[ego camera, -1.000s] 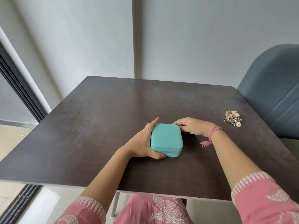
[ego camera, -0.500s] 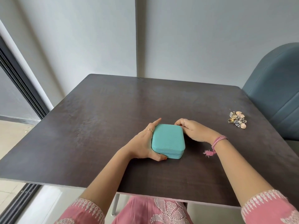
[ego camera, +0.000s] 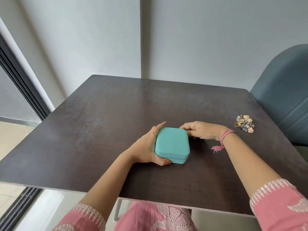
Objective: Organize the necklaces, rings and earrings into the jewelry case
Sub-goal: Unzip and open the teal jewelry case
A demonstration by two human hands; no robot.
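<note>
A closed turquoise jewelry case (ego camera: 172,145) lies on the dark wooden table (ego camera: 100,130) in front of me. My left hand (ego camera: 148,147) grips its left side, thumb curled round the near corner and fingers along the far-left edge. My right hand (ego camera: 200,130) touches the case's far-right corner with its fingertips; what the fingers do there is hidden behind the case. A small heap of jewelry (ego camera: 245,123), gold and silver rings and earrings, lies at the table's right side, well apart from both hands.
A blue-grey upholstered chair (ego camera: 283,97) stands at the table's right edge. White walls lie behind the table, and a dark sliding-door frame (ego camera: 20,84) runs along the left. A pink thread bracelet hangs on my right wrist.
The hands and the case have barely moved. The view has shifted slightly, and my right hand has settled a little closer to the case's far-right corner.
</note>
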